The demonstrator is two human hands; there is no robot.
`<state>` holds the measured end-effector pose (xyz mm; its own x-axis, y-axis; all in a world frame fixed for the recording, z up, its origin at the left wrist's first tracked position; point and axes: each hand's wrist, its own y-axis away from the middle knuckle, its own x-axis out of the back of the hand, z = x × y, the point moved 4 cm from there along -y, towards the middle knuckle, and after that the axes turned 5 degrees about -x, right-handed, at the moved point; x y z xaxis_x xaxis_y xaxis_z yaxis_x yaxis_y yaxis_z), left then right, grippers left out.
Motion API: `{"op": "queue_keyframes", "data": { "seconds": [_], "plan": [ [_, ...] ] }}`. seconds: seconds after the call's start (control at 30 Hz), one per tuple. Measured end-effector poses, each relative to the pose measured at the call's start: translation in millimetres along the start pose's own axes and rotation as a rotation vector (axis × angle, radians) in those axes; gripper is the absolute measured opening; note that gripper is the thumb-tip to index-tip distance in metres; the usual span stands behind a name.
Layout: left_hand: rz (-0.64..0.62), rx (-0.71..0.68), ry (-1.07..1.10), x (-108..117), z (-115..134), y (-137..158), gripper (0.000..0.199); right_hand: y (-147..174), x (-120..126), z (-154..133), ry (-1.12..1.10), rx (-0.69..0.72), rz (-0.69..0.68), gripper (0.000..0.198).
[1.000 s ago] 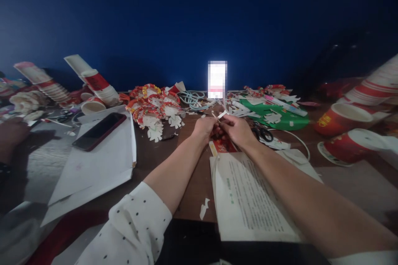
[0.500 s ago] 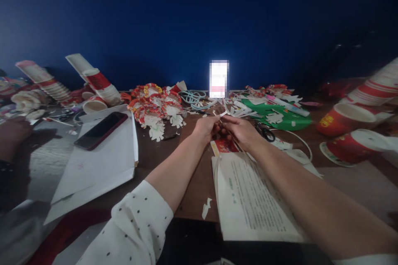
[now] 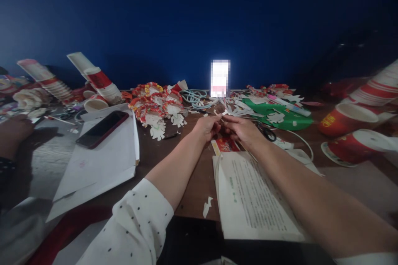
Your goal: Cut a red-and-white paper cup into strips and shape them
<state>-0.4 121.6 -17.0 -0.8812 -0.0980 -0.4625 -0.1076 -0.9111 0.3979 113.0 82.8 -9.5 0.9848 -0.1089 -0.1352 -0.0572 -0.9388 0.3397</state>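
My left hand and my right hand meet over the middle of the table, fingertips almost touching. Both are closed in a pinch on a small white paper strip. From under my right hand a thin light stick slants toward me; whether that hand grips it I cannot tell. Below the hands lies a red printed paper piece, and nearer to me a stack of printed sheets. Black-handled scissors rest just right of my right hand.
Red and white paper figures are heaped at back left. A phone lies on white sheets at left. Green paper with cutouts and pens is at right, near red paper cups. A co-worker's hand shows far left.
Both hands stay pinched together at the same place, with only slight finger movement around the white paper strip. The whole view has shifted very slightly.
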Motion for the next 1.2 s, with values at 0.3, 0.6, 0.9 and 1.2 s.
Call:
{"op": "queue_keyframes", "data": {
  "seconds": [0.3, 0.6, 0.9, 1.2],
  "plan": [
    [-0.073, -0.04, -0.009, 0.4, 3.7, 4.4, 0.019, 2.1, 2.3, -6.8, 0.065, 0.015, 0.041, 0.041],
    [-0.067, -0.06, -0.106, -0.8, 2.6, 8.5, 0.018, -1.9, 5.5, -1.6, 0.057, 0.02, 0.033, 0.035],
    [0.027, -0.086, -0.118, -0.8, 2.2, 4.8, 0.016, -1.7, 0.3, -0.3, 0.15, 0.148, 0.051, 0.037],
    [0.035, -0.069, -0.069, -1.8, 3.0, 5.6, 0.022, -3.9, -2.6, 4.1, -0.052, 0.047, -0.045, 0.021]
  ]
}}
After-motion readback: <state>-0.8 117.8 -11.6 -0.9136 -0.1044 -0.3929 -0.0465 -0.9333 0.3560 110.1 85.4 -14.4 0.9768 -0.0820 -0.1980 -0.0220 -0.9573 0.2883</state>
